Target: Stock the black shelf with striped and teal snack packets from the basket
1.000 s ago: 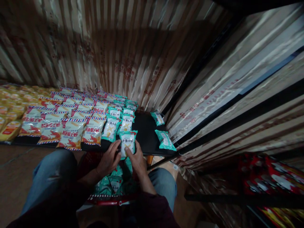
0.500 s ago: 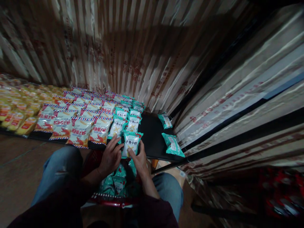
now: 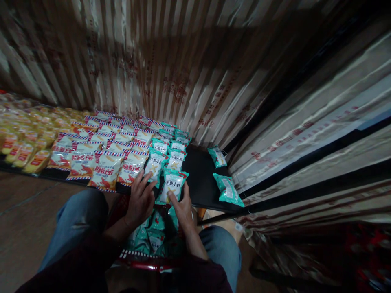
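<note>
My right hand (image 3: 183,208) grips a teal-and-white snack packet (image 3: 171,188) by its right side, thumb across the front. The packet leans upright at the shelf's front edge. To its left, my left hand (image 3: 139,202) has its fingers stretched out, the tips at the lower edge of another teal snack packet (image 3: 154,164). Behind the held packet stand two rows of the same teal packets (image 3: 176,158). Below my hands, between my knees, a red basket (image 3: 159,266) holds several more teal packets, partly hidden by my forearms.
Red-and-white snack bags (image 3: 105,171) fill the black shelf (image 3: 198,179) to the left, with yellow packets (image 3: 36,160) beyond them. Two teal packets (image 3: 229,190) lie at the shelf's right end. Striped sheeting (image 3: 183,81) hangs behind, and a dark bar runs along the right.
My left hand has come away from the held packet's left side toward the packet on the left. My right hand keeps its grip. The view has shifted slightly.
</note>
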Motion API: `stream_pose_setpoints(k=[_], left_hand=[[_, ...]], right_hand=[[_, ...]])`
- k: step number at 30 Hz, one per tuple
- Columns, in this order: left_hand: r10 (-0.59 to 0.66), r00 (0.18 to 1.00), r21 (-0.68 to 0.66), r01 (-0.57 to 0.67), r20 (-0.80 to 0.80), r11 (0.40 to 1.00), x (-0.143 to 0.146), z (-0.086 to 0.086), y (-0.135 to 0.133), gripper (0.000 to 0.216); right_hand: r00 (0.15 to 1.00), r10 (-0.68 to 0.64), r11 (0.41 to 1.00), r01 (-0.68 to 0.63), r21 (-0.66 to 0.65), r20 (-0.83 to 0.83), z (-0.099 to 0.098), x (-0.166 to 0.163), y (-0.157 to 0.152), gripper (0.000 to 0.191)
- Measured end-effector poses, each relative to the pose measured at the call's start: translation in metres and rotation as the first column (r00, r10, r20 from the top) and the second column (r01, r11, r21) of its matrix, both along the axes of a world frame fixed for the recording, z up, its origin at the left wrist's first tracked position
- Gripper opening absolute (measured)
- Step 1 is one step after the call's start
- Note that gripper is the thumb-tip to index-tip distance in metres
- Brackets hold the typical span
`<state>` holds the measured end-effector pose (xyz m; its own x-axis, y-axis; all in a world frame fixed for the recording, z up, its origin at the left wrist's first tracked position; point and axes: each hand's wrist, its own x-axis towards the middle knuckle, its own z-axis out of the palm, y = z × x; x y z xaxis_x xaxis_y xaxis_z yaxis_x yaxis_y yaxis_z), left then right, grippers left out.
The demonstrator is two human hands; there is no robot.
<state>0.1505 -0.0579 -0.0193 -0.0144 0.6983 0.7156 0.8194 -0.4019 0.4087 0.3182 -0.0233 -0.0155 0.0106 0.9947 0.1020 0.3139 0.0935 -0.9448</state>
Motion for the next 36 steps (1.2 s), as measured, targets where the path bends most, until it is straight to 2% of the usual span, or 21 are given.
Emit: stream_pose_setpoints(k=[5,8,13,15,16,18,19,22,25,26,28,30,32,34,35,36], left_hand=[[-0.184,0.982,-0.051,0.186,0.045,0.981,0.016,-0.005,0.001,0.051],[-0.216,0.975,-0.089,0.220,0.058,0.971,0.029,-0.009,0.006,0.054],[-0.130,0.991,-0.072,0.132,0.026,0.989,0.022,-0.005,0.001,0.057],[-0.001,1.000,-0.017,0.001,-0.007,1.000,0.007,0.000,-0.007,0.061],[0.084,0.996,0.014,-0.084,-0.015,0.996,-0.002,0.004,-0.011,0.063],[0.250,0.968,0.033,-0.249,-0.027,0.968,-0.021,0.009,-0.016,0.065],[0.318,0.947,0.024,-0.318,-0.036,0.948,-0.030,0.011,-0.017,0.065],[0.477,0.878,-0.023,-0.478,-0.043,0.878,-0.052,0.010,-0.014,0.064],[0.550,0.835,-0.030,-0.551,-0.032,0.834,-0.065,0.002,-0.008,0.066],[0.558,0.829,-0.032,-0.559,-0.036,0.829,-0.069,-0.001,-0.007,0.066],[0.576,0.816,-0.038,-0.577,-0.046,0.816,-0.076,-0.004,-0.006,0.065],[0.588,0.808,-0.051,-0.589,-0.046,0.806,-0.084,-0.004,-0.007,0.064],[0.587,0.809,-0.071,-0.588,-0.035,0.806,-0.091,-0.003,-0.007,0.064],[0.585,0.811,-0.091,-0.585,-0.024,0.806,-0.098,-0.002,-0.005,0.063],[0.585,0.811,-0.099,-0.583,-0.021,0.806,-0.100,-0.002,-0.004,0.063],[0.585,0.811,-0.105,-0.583,-0.016,0.806,-0.101,-0.002,-0.003,0.063]], right_hand=[[1.000,0.026,0.999,-0.026,0.032,0.004,0.003,-0.005,0.000,0.073],[0.999,0.047,0.998,-0.047,0.032,0.003,0.008,-0.003,0.001,0.068],[0.991,0.089,0.995,-0.084,-0.051,0.105,0.032,0.018,-0.005,0.060],[0.951,0.274,0.955,-0.251,-0.158,0.144,0.036,0.030,-0.011,0.051],[0.904,0.398,0.905,-0.360,-0.225,0.157,0.035,0.036,-0.015,0.048],[0.791,0.591,0.782,-0.515,-0.352,0.156,0.025,0.042,-0.022,0.047],[0.763,0.613,0.768,-0.515,-0.381,0.203,0.016,0.042,-0.026,0.047],[0.687,0.646,0.753,-0.503,-0.423,0.334,-0.015,0.034,-0.034,0.046],[0.628,0.692,0.715,-0.530,-0.455,0.356,-0.042,0.022,-0.037,0.050],[0.620,0.691,0.718,-0.530,-0.452,0.372,-0.049,0.019,-0.038,0.051],[0.606,0.652,0.758,-0.492,-0.429,0.456,-0.056,0.016,-0.038,0.049],[0.578,0.599,0.801,-0.448,-0.398,0.554,-0.050,0.009,-0.036,0.043],[0.562,0.591,0.803,-0.476,-0.359,0.579,-0.031,-0.005,-0.033,0.034],[0.606,0.616,0.775,-0.580,-0.249,0.504,-0.003,-0.029,-0.027,0.027],[0.637,0.623,0.763,-0.624,-0.170,0.454,0.012,-0.044,-0.023,0.029],[0.693,0.587,0.776,-0.628,-0.049,0.418,0.025,-0.060,-0.019,0.033]])
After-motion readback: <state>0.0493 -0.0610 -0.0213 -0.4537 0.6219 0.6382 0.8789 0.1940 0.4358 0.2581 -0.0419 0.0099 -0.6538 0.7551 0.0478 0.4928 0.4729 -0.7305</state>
